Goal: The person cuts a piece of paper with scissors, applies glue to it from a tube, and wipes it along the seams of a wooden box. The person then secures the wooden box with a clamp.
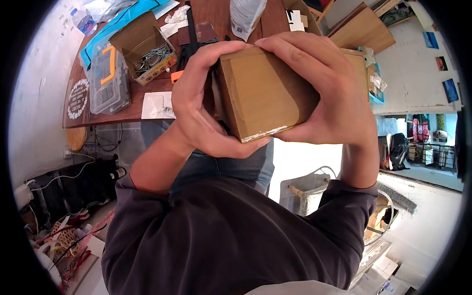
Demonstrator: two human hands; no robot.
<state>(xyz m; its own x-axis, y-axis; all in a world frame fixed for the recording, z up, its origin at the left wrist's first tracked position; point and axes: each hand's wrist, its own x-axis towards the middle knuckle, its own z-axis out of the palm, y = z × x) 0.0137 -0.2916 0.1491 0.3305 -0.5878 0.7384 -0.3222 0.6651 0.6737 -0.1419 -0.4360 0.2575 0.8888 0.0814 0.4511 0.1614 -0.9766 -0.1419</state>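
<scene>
A brown wooden box (255, 93) is held up close to the camera, over the near edge of the table. White residue shows along its lower edge. My left hand (196, 98) wraps round the box's left end, fingertips on the top edge and thumb along the bottom. From the right, my right hand (324, 88) grips the same box, its fingers over the top and its thumb underneath. The palms cover parts of the box's sides, and its far side is hidden.
On the dark red wooden table (110, 119) stand an open cardboard box (142, 46) of screws, a clear plastic case (108, 81) with an orange handle, and a white plastic bag (246, 17). A water bottle (83, 22) is at the far left. Wooden boards (364, 29) lean at the back right.
</scene>
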